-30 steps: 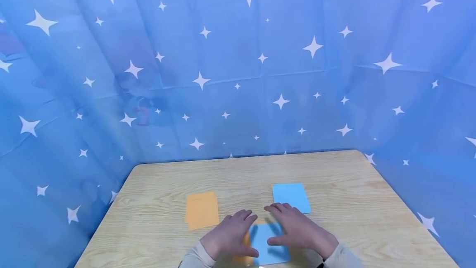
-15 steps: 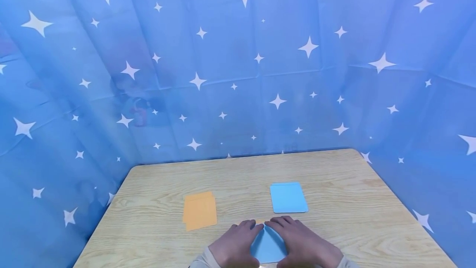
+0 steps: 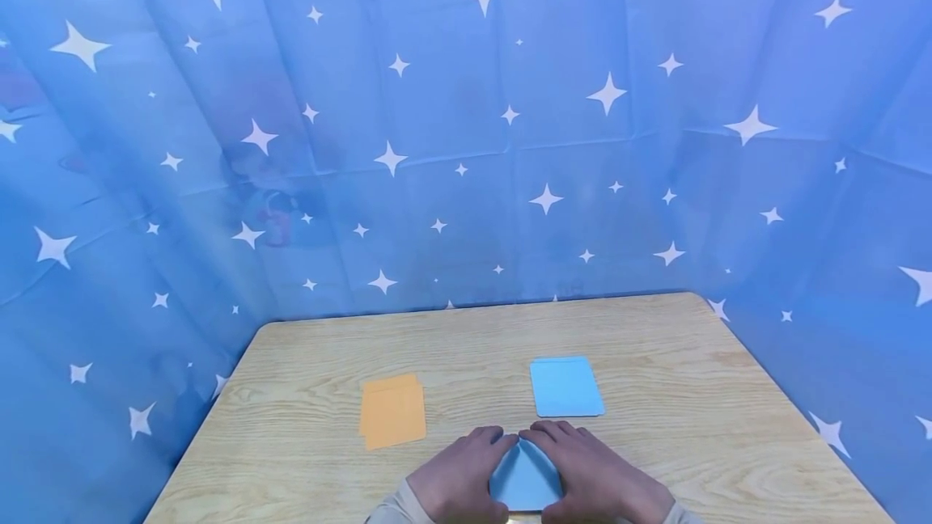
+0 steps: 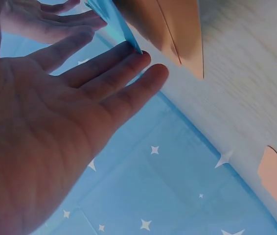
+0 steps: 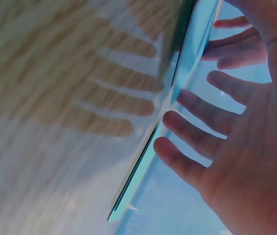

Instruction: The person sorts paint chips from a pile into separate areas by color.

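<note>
A light-blue square card [image 3: 526, 479] lies at the near middle of the table, framed by both hands. My left hand [image 3: 460, 479] is at its left side and my right hand [image 3: 599, 477] at its right; the index fingertips almost meet at its far edge. In the left wrist view, the left hand's fingers [image 4: 124, 98] are fairly straight, their tips at the blue card [image 4: 118, 22], with orange cards [image 4: 185, 34] close by. The right wrist view has the right hand's fingers [image 5: 192, 137] spread and extended along the card [image 5: 193, 46]. The card's side edges are hidden by the hands.
Overlapping orange cards [image 3: 395, 415] lie on the left of the wooden table [image 3: 291, 362]. Farther right, overlapping blue cards [image 3: 566, 388] lie beyond the right hand. A blue curtain with white stars [image 3: 437, 103] hangs behind and at both sides.
Both hands have come down and closer together around the blue card. The orange card seen under its left side a second ago is now hidden in the head view. The outer cards stay put.
</note>
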Tool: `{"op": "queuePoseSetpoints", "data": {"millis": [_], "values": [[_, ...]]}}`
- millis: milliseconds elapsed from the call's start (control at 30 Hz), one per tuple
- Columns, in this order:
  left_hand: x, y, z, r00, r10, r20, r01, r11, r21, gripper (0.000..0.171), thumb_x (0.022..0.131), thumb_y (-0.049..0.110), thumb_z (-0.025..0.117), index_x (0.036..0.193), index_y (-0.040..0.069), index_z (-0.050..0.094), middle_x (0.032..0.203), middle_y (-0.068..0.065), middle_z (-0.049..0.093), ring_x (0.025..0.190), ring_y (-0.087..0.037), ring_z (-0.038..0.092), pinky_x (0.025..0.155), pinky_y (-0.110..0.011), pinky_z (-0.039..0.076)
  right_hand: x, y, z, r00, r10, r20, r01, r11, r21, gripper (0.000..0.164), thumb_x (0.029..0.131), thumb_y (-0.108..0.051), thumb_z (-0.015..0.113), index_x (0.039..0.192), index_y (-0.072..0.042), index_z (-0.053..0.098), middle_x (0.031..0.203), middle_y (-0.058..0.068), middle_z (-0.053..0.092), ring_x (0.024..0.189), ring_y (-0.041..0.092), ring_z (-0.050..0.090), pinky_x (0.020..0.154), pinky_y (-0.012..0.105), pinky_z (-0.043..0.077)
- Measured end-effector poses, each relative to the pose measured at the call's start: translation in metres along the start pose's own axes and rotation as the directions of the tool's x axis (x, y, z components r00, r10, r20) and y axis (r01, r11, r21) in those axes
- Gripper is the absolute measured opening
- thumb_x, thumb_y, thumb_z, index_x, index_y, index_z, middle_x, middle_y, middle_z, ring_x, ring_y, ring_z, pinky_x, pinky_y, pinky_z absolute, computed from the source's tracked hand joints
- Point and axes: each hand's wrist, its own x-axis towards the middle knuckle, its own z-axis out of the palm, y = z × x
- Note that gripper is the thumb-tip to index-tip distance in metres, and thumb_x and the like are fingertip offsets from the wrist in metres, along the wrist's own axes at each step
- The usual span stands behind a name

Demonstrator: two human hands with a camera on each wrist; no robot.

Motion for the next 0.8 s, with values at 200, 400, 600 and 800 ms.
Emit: {"op": "queuePoseSetpoints", "data": {"millis": [200,400,600,800], "values": [[0.001,-0.003,-0.005,0.998,0.048,-0.028,-0.048,0.999,0.020,0.083,0.074,0.044,0.089,0.146,0.029,0.050,0.135,0.005,0.057,0.105,-0.007,0.055,0.080,-0.027,0.055,0.003,0.000,-0.003,1.000,-0.011,-0.016,0.011,1.000,-0.001,0.084,0.074,-0.051,0.086,0.146,-0.028,0.051,0.141,-0.007,0.055,0.123,0.023,0.053,0.093,0.048,0.049],[0.002,-0.006,-0.009,0.993,0.079,-0.083,-0.069,0.991,0.111,0.084,0.075,0.050,0.088,0.146,0.021,0.053,0.146,-0.007,0.055,0.124,-0.021,0.058,0.093,-0.035,0.056,0.007,0.002,-0.011,0.996,-0.065,-0.055,0.061,0.996,-0.067,0.088,0.078,-0.061,0.081,0.147,-0.016,0.052,0.144,0.004,0.057,0.125,0.029,0.056,0.093,0.053,0.052],[0.006,-0.009,-0.016,0.987,0.105,-0.119,-0.089,0.986,0.138,0.081,0.077,0.050,0.087,0.144,0.018,0.056,0.146,-0.008,0.057,0.129,-0.025,0.059,0.100,-0.039,0.054,0.010,0.001,-0.021,0.994,-0.078,-0.083,0.070,0.993,-0.093,0.086,0.079,-0.059,0.081,0.146,-0.015,0.052,0.144,0.003,0.056,0.126,0.029,0.055,0.091,0.054,0.052],[0.014,-0.017,-0.020,0.984,0.111,-0.138,-0.092,0.987,0.134,0.083,0.078,0.052,0.086,0.145,0.015,0.055,0.148,-0.010,0.056,0.131,-0.026,0.058,0.105,-0.039,0.051,0.013,0.002,-0.030,0.992,-0.071,-0.107,0.063,0.995,-0.076,0.085,0.081,-0.057,0.081,0.147,-0.013,0.051,0.148,0.012,0.053,0.133,0.036,0.051,0.097,0.060,0.048]]}}
